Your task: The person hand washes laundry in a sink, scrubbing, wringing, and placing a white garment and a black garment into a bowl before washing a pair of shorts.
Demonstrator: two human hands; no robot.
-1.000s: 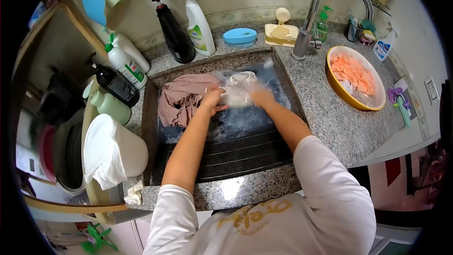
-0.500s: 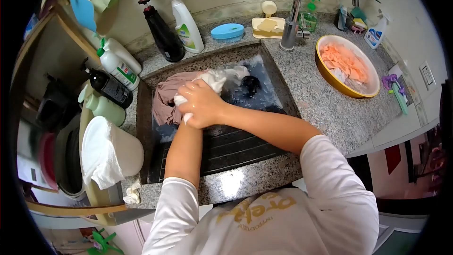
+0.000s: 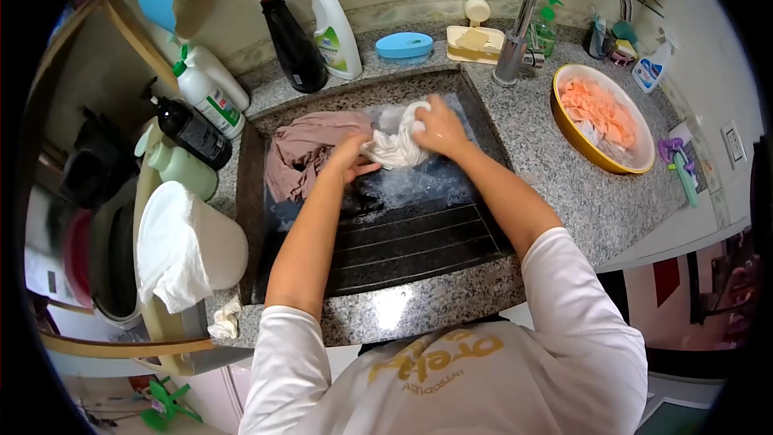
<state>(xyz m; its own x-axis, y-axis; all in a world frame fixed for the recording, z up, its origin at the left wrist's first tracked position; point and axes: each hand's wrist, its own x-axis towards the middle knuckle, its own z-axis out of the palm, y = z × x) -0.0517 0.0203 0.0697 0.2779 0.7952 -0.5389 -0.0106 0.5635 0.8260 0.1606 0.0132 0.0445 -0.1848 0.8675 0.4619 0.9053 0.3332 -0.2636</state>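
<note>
A wet, wrinkled white cloth [image 3: 396, 147] is stretched between my two hands inside the stone sink [image 3: 354, 278]. My right hand [image 3: 440, 127] grips its right end, fingers curled into the fabric. At the opposite end, my left hand [image 3: 348, 158] pinches the cloth's edge, with the thumb low against it. To the left of that hand lies a bunched dusty-pink garment [image 3: 310, 145], wet in the basin. Soapy water with suds [image 3: 423, 181] spreads beneath the cloth, over the dark sink floor.
A yellow-rimmed basin [image 3: 592, 163] of orange and white fabric stands on the right counter, beside the faucet [image 3: 515, 48]. Along the back are a black pump bottle [image 3: 291, 52], a white spray bottle [image 3: 334, 32] and a blue soap box [image 3: 404, 46]. A white bucket [image 3: 213, 242] stands left.
My hands were together, squeezing the white cloth over the pink garment. They have moved apart, my right hand going up and right, and the cloth now spans the gap.
</note>
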